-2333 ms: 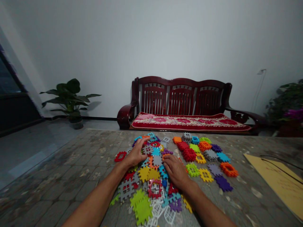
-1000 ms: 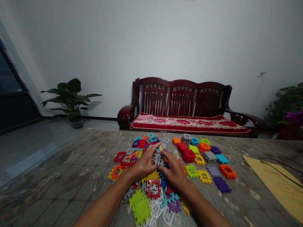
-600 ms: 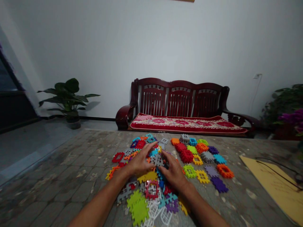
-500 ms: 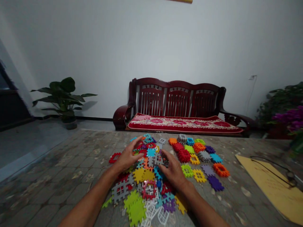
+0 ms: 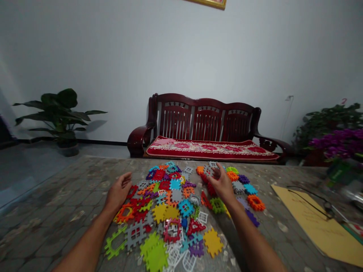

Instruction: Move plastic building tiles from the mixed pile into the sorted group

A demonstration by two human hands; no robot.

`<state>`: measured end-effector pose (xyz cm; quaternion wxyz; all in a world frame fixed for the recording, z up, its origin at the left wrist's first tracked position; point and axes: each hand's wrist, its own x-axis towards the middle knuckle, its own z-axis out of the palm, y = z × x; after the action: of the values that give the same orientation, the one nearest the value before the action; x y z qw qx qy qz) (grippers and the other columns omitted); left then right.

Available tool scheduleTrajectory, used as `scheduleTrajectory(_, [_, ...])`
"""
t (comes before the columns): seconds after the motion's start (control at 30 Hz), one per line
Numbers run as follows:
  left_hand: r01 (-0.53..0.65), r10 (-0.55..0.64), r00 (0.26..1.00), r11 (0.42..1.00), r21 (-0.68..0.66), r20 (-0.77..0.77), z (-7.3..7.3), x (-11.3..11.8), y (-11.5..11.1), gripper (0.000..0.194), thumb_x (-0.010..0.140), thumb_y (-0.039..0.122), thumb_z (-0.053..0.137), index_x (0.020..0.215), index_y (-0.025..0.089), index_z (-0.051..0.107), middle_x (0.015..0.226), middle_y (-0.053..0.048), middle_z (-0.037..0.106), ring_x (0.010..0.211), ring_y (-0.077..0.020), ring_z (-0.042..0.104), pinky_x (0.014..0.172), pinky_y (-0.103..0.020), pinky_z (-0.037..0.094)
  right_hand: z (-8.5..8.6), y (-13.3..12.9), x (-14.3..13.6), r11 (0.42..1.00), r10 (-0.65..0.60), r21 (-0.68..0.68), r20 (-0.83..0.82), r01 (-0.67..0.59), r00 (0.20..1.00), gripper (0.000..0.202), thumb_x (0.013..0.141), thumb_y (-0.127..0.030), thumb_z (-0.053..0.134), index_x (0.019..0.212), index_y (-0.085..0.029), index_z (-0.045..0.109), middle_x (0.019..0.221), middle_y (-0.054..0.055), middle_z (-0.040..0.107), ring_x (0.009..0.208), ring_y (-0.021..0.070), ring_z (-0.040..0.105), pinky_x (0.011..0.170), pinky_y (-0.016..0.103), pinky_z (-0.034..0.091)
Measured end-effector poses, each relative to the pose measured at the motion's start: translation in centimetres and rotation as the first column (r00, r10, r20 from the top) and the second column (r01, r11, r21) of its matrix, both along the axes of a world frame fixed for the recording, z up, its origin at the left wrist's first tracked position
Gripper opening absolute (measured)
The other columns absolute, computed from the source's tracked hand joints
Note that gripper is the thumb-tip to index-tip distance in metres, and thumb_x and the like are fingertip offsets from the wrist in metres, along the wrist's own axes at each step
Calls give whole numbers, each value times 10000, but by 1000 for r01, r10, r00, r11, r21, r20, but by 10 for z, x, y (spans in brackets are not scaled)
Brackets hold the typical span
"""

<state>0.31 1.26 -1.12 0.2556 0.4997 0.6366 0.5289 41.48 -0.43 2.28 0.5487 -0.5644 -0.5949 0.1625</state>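
Colourful notched plastic pieces lie in a loose pile in the middle of the table, among them a yellow piece (image 5: 213, 242), a lime green piece (image 5: 154, 252) and a cyan piece (image 5: 175, 184). To the right are smaller colour groups, with an orange piece (image 5: 256, 203) at their edge. My right hand (image 5: 222, 184) holds a grey piece (image 5: 208, 170) between thumb and fingers, above the red pieces at the back of these groups. My left hand (image 5: 119, 190) is at the pile's left edge, fingers curled together; whether anything is in them is hidden.
A yellow paper (image 5: 314, 223) with a dark cord or glasses on it lies at the right of the stone-patterned table (image 5: 76, 196). Behind the table stands a dark red wooden bench (image 5: 208, 124). Purple flowers (image 5: 340, 143) are at the far right.
My right hand has moved right and away from the pile, with a grey piece now in it. My left hand has moved left off the pile, its fingers drawn in. The view has shifted slightly.
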Motion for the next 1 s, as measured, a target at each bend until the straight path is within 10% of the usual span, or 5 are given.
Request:
scheduleTrajectory(0.37, [44, -48, 986, 999, -29, -158, -9, -5, 4, 499, 723, 368, 569, 1186, 185, 604, 1126, -102, 730, 1064, -260, 679, 983, -412, 508, 1, 70, 71, 993, -89, -55, 250, 106, 964, 807, 683, -229, 714, 1430, -204, 408, 1216, 121, 669, 1112, 278, 640, 977, 460, 493])
scheduleTrajectory(1.0, [12, -15, 997, 999, -37, -81, -5, -6, 7, 516, 654, 349, 571, 1140, 183, 623, 1074, -104, 746, 974, -261, 704, 902, -394, 550, -1, 105, 92, 987, 108, -146, 296, -66, 949, 933, 677, -195, 730, 1502, -247, 297, 1228, 91, 679, 1131, 272, 634, 983, 459, 479])
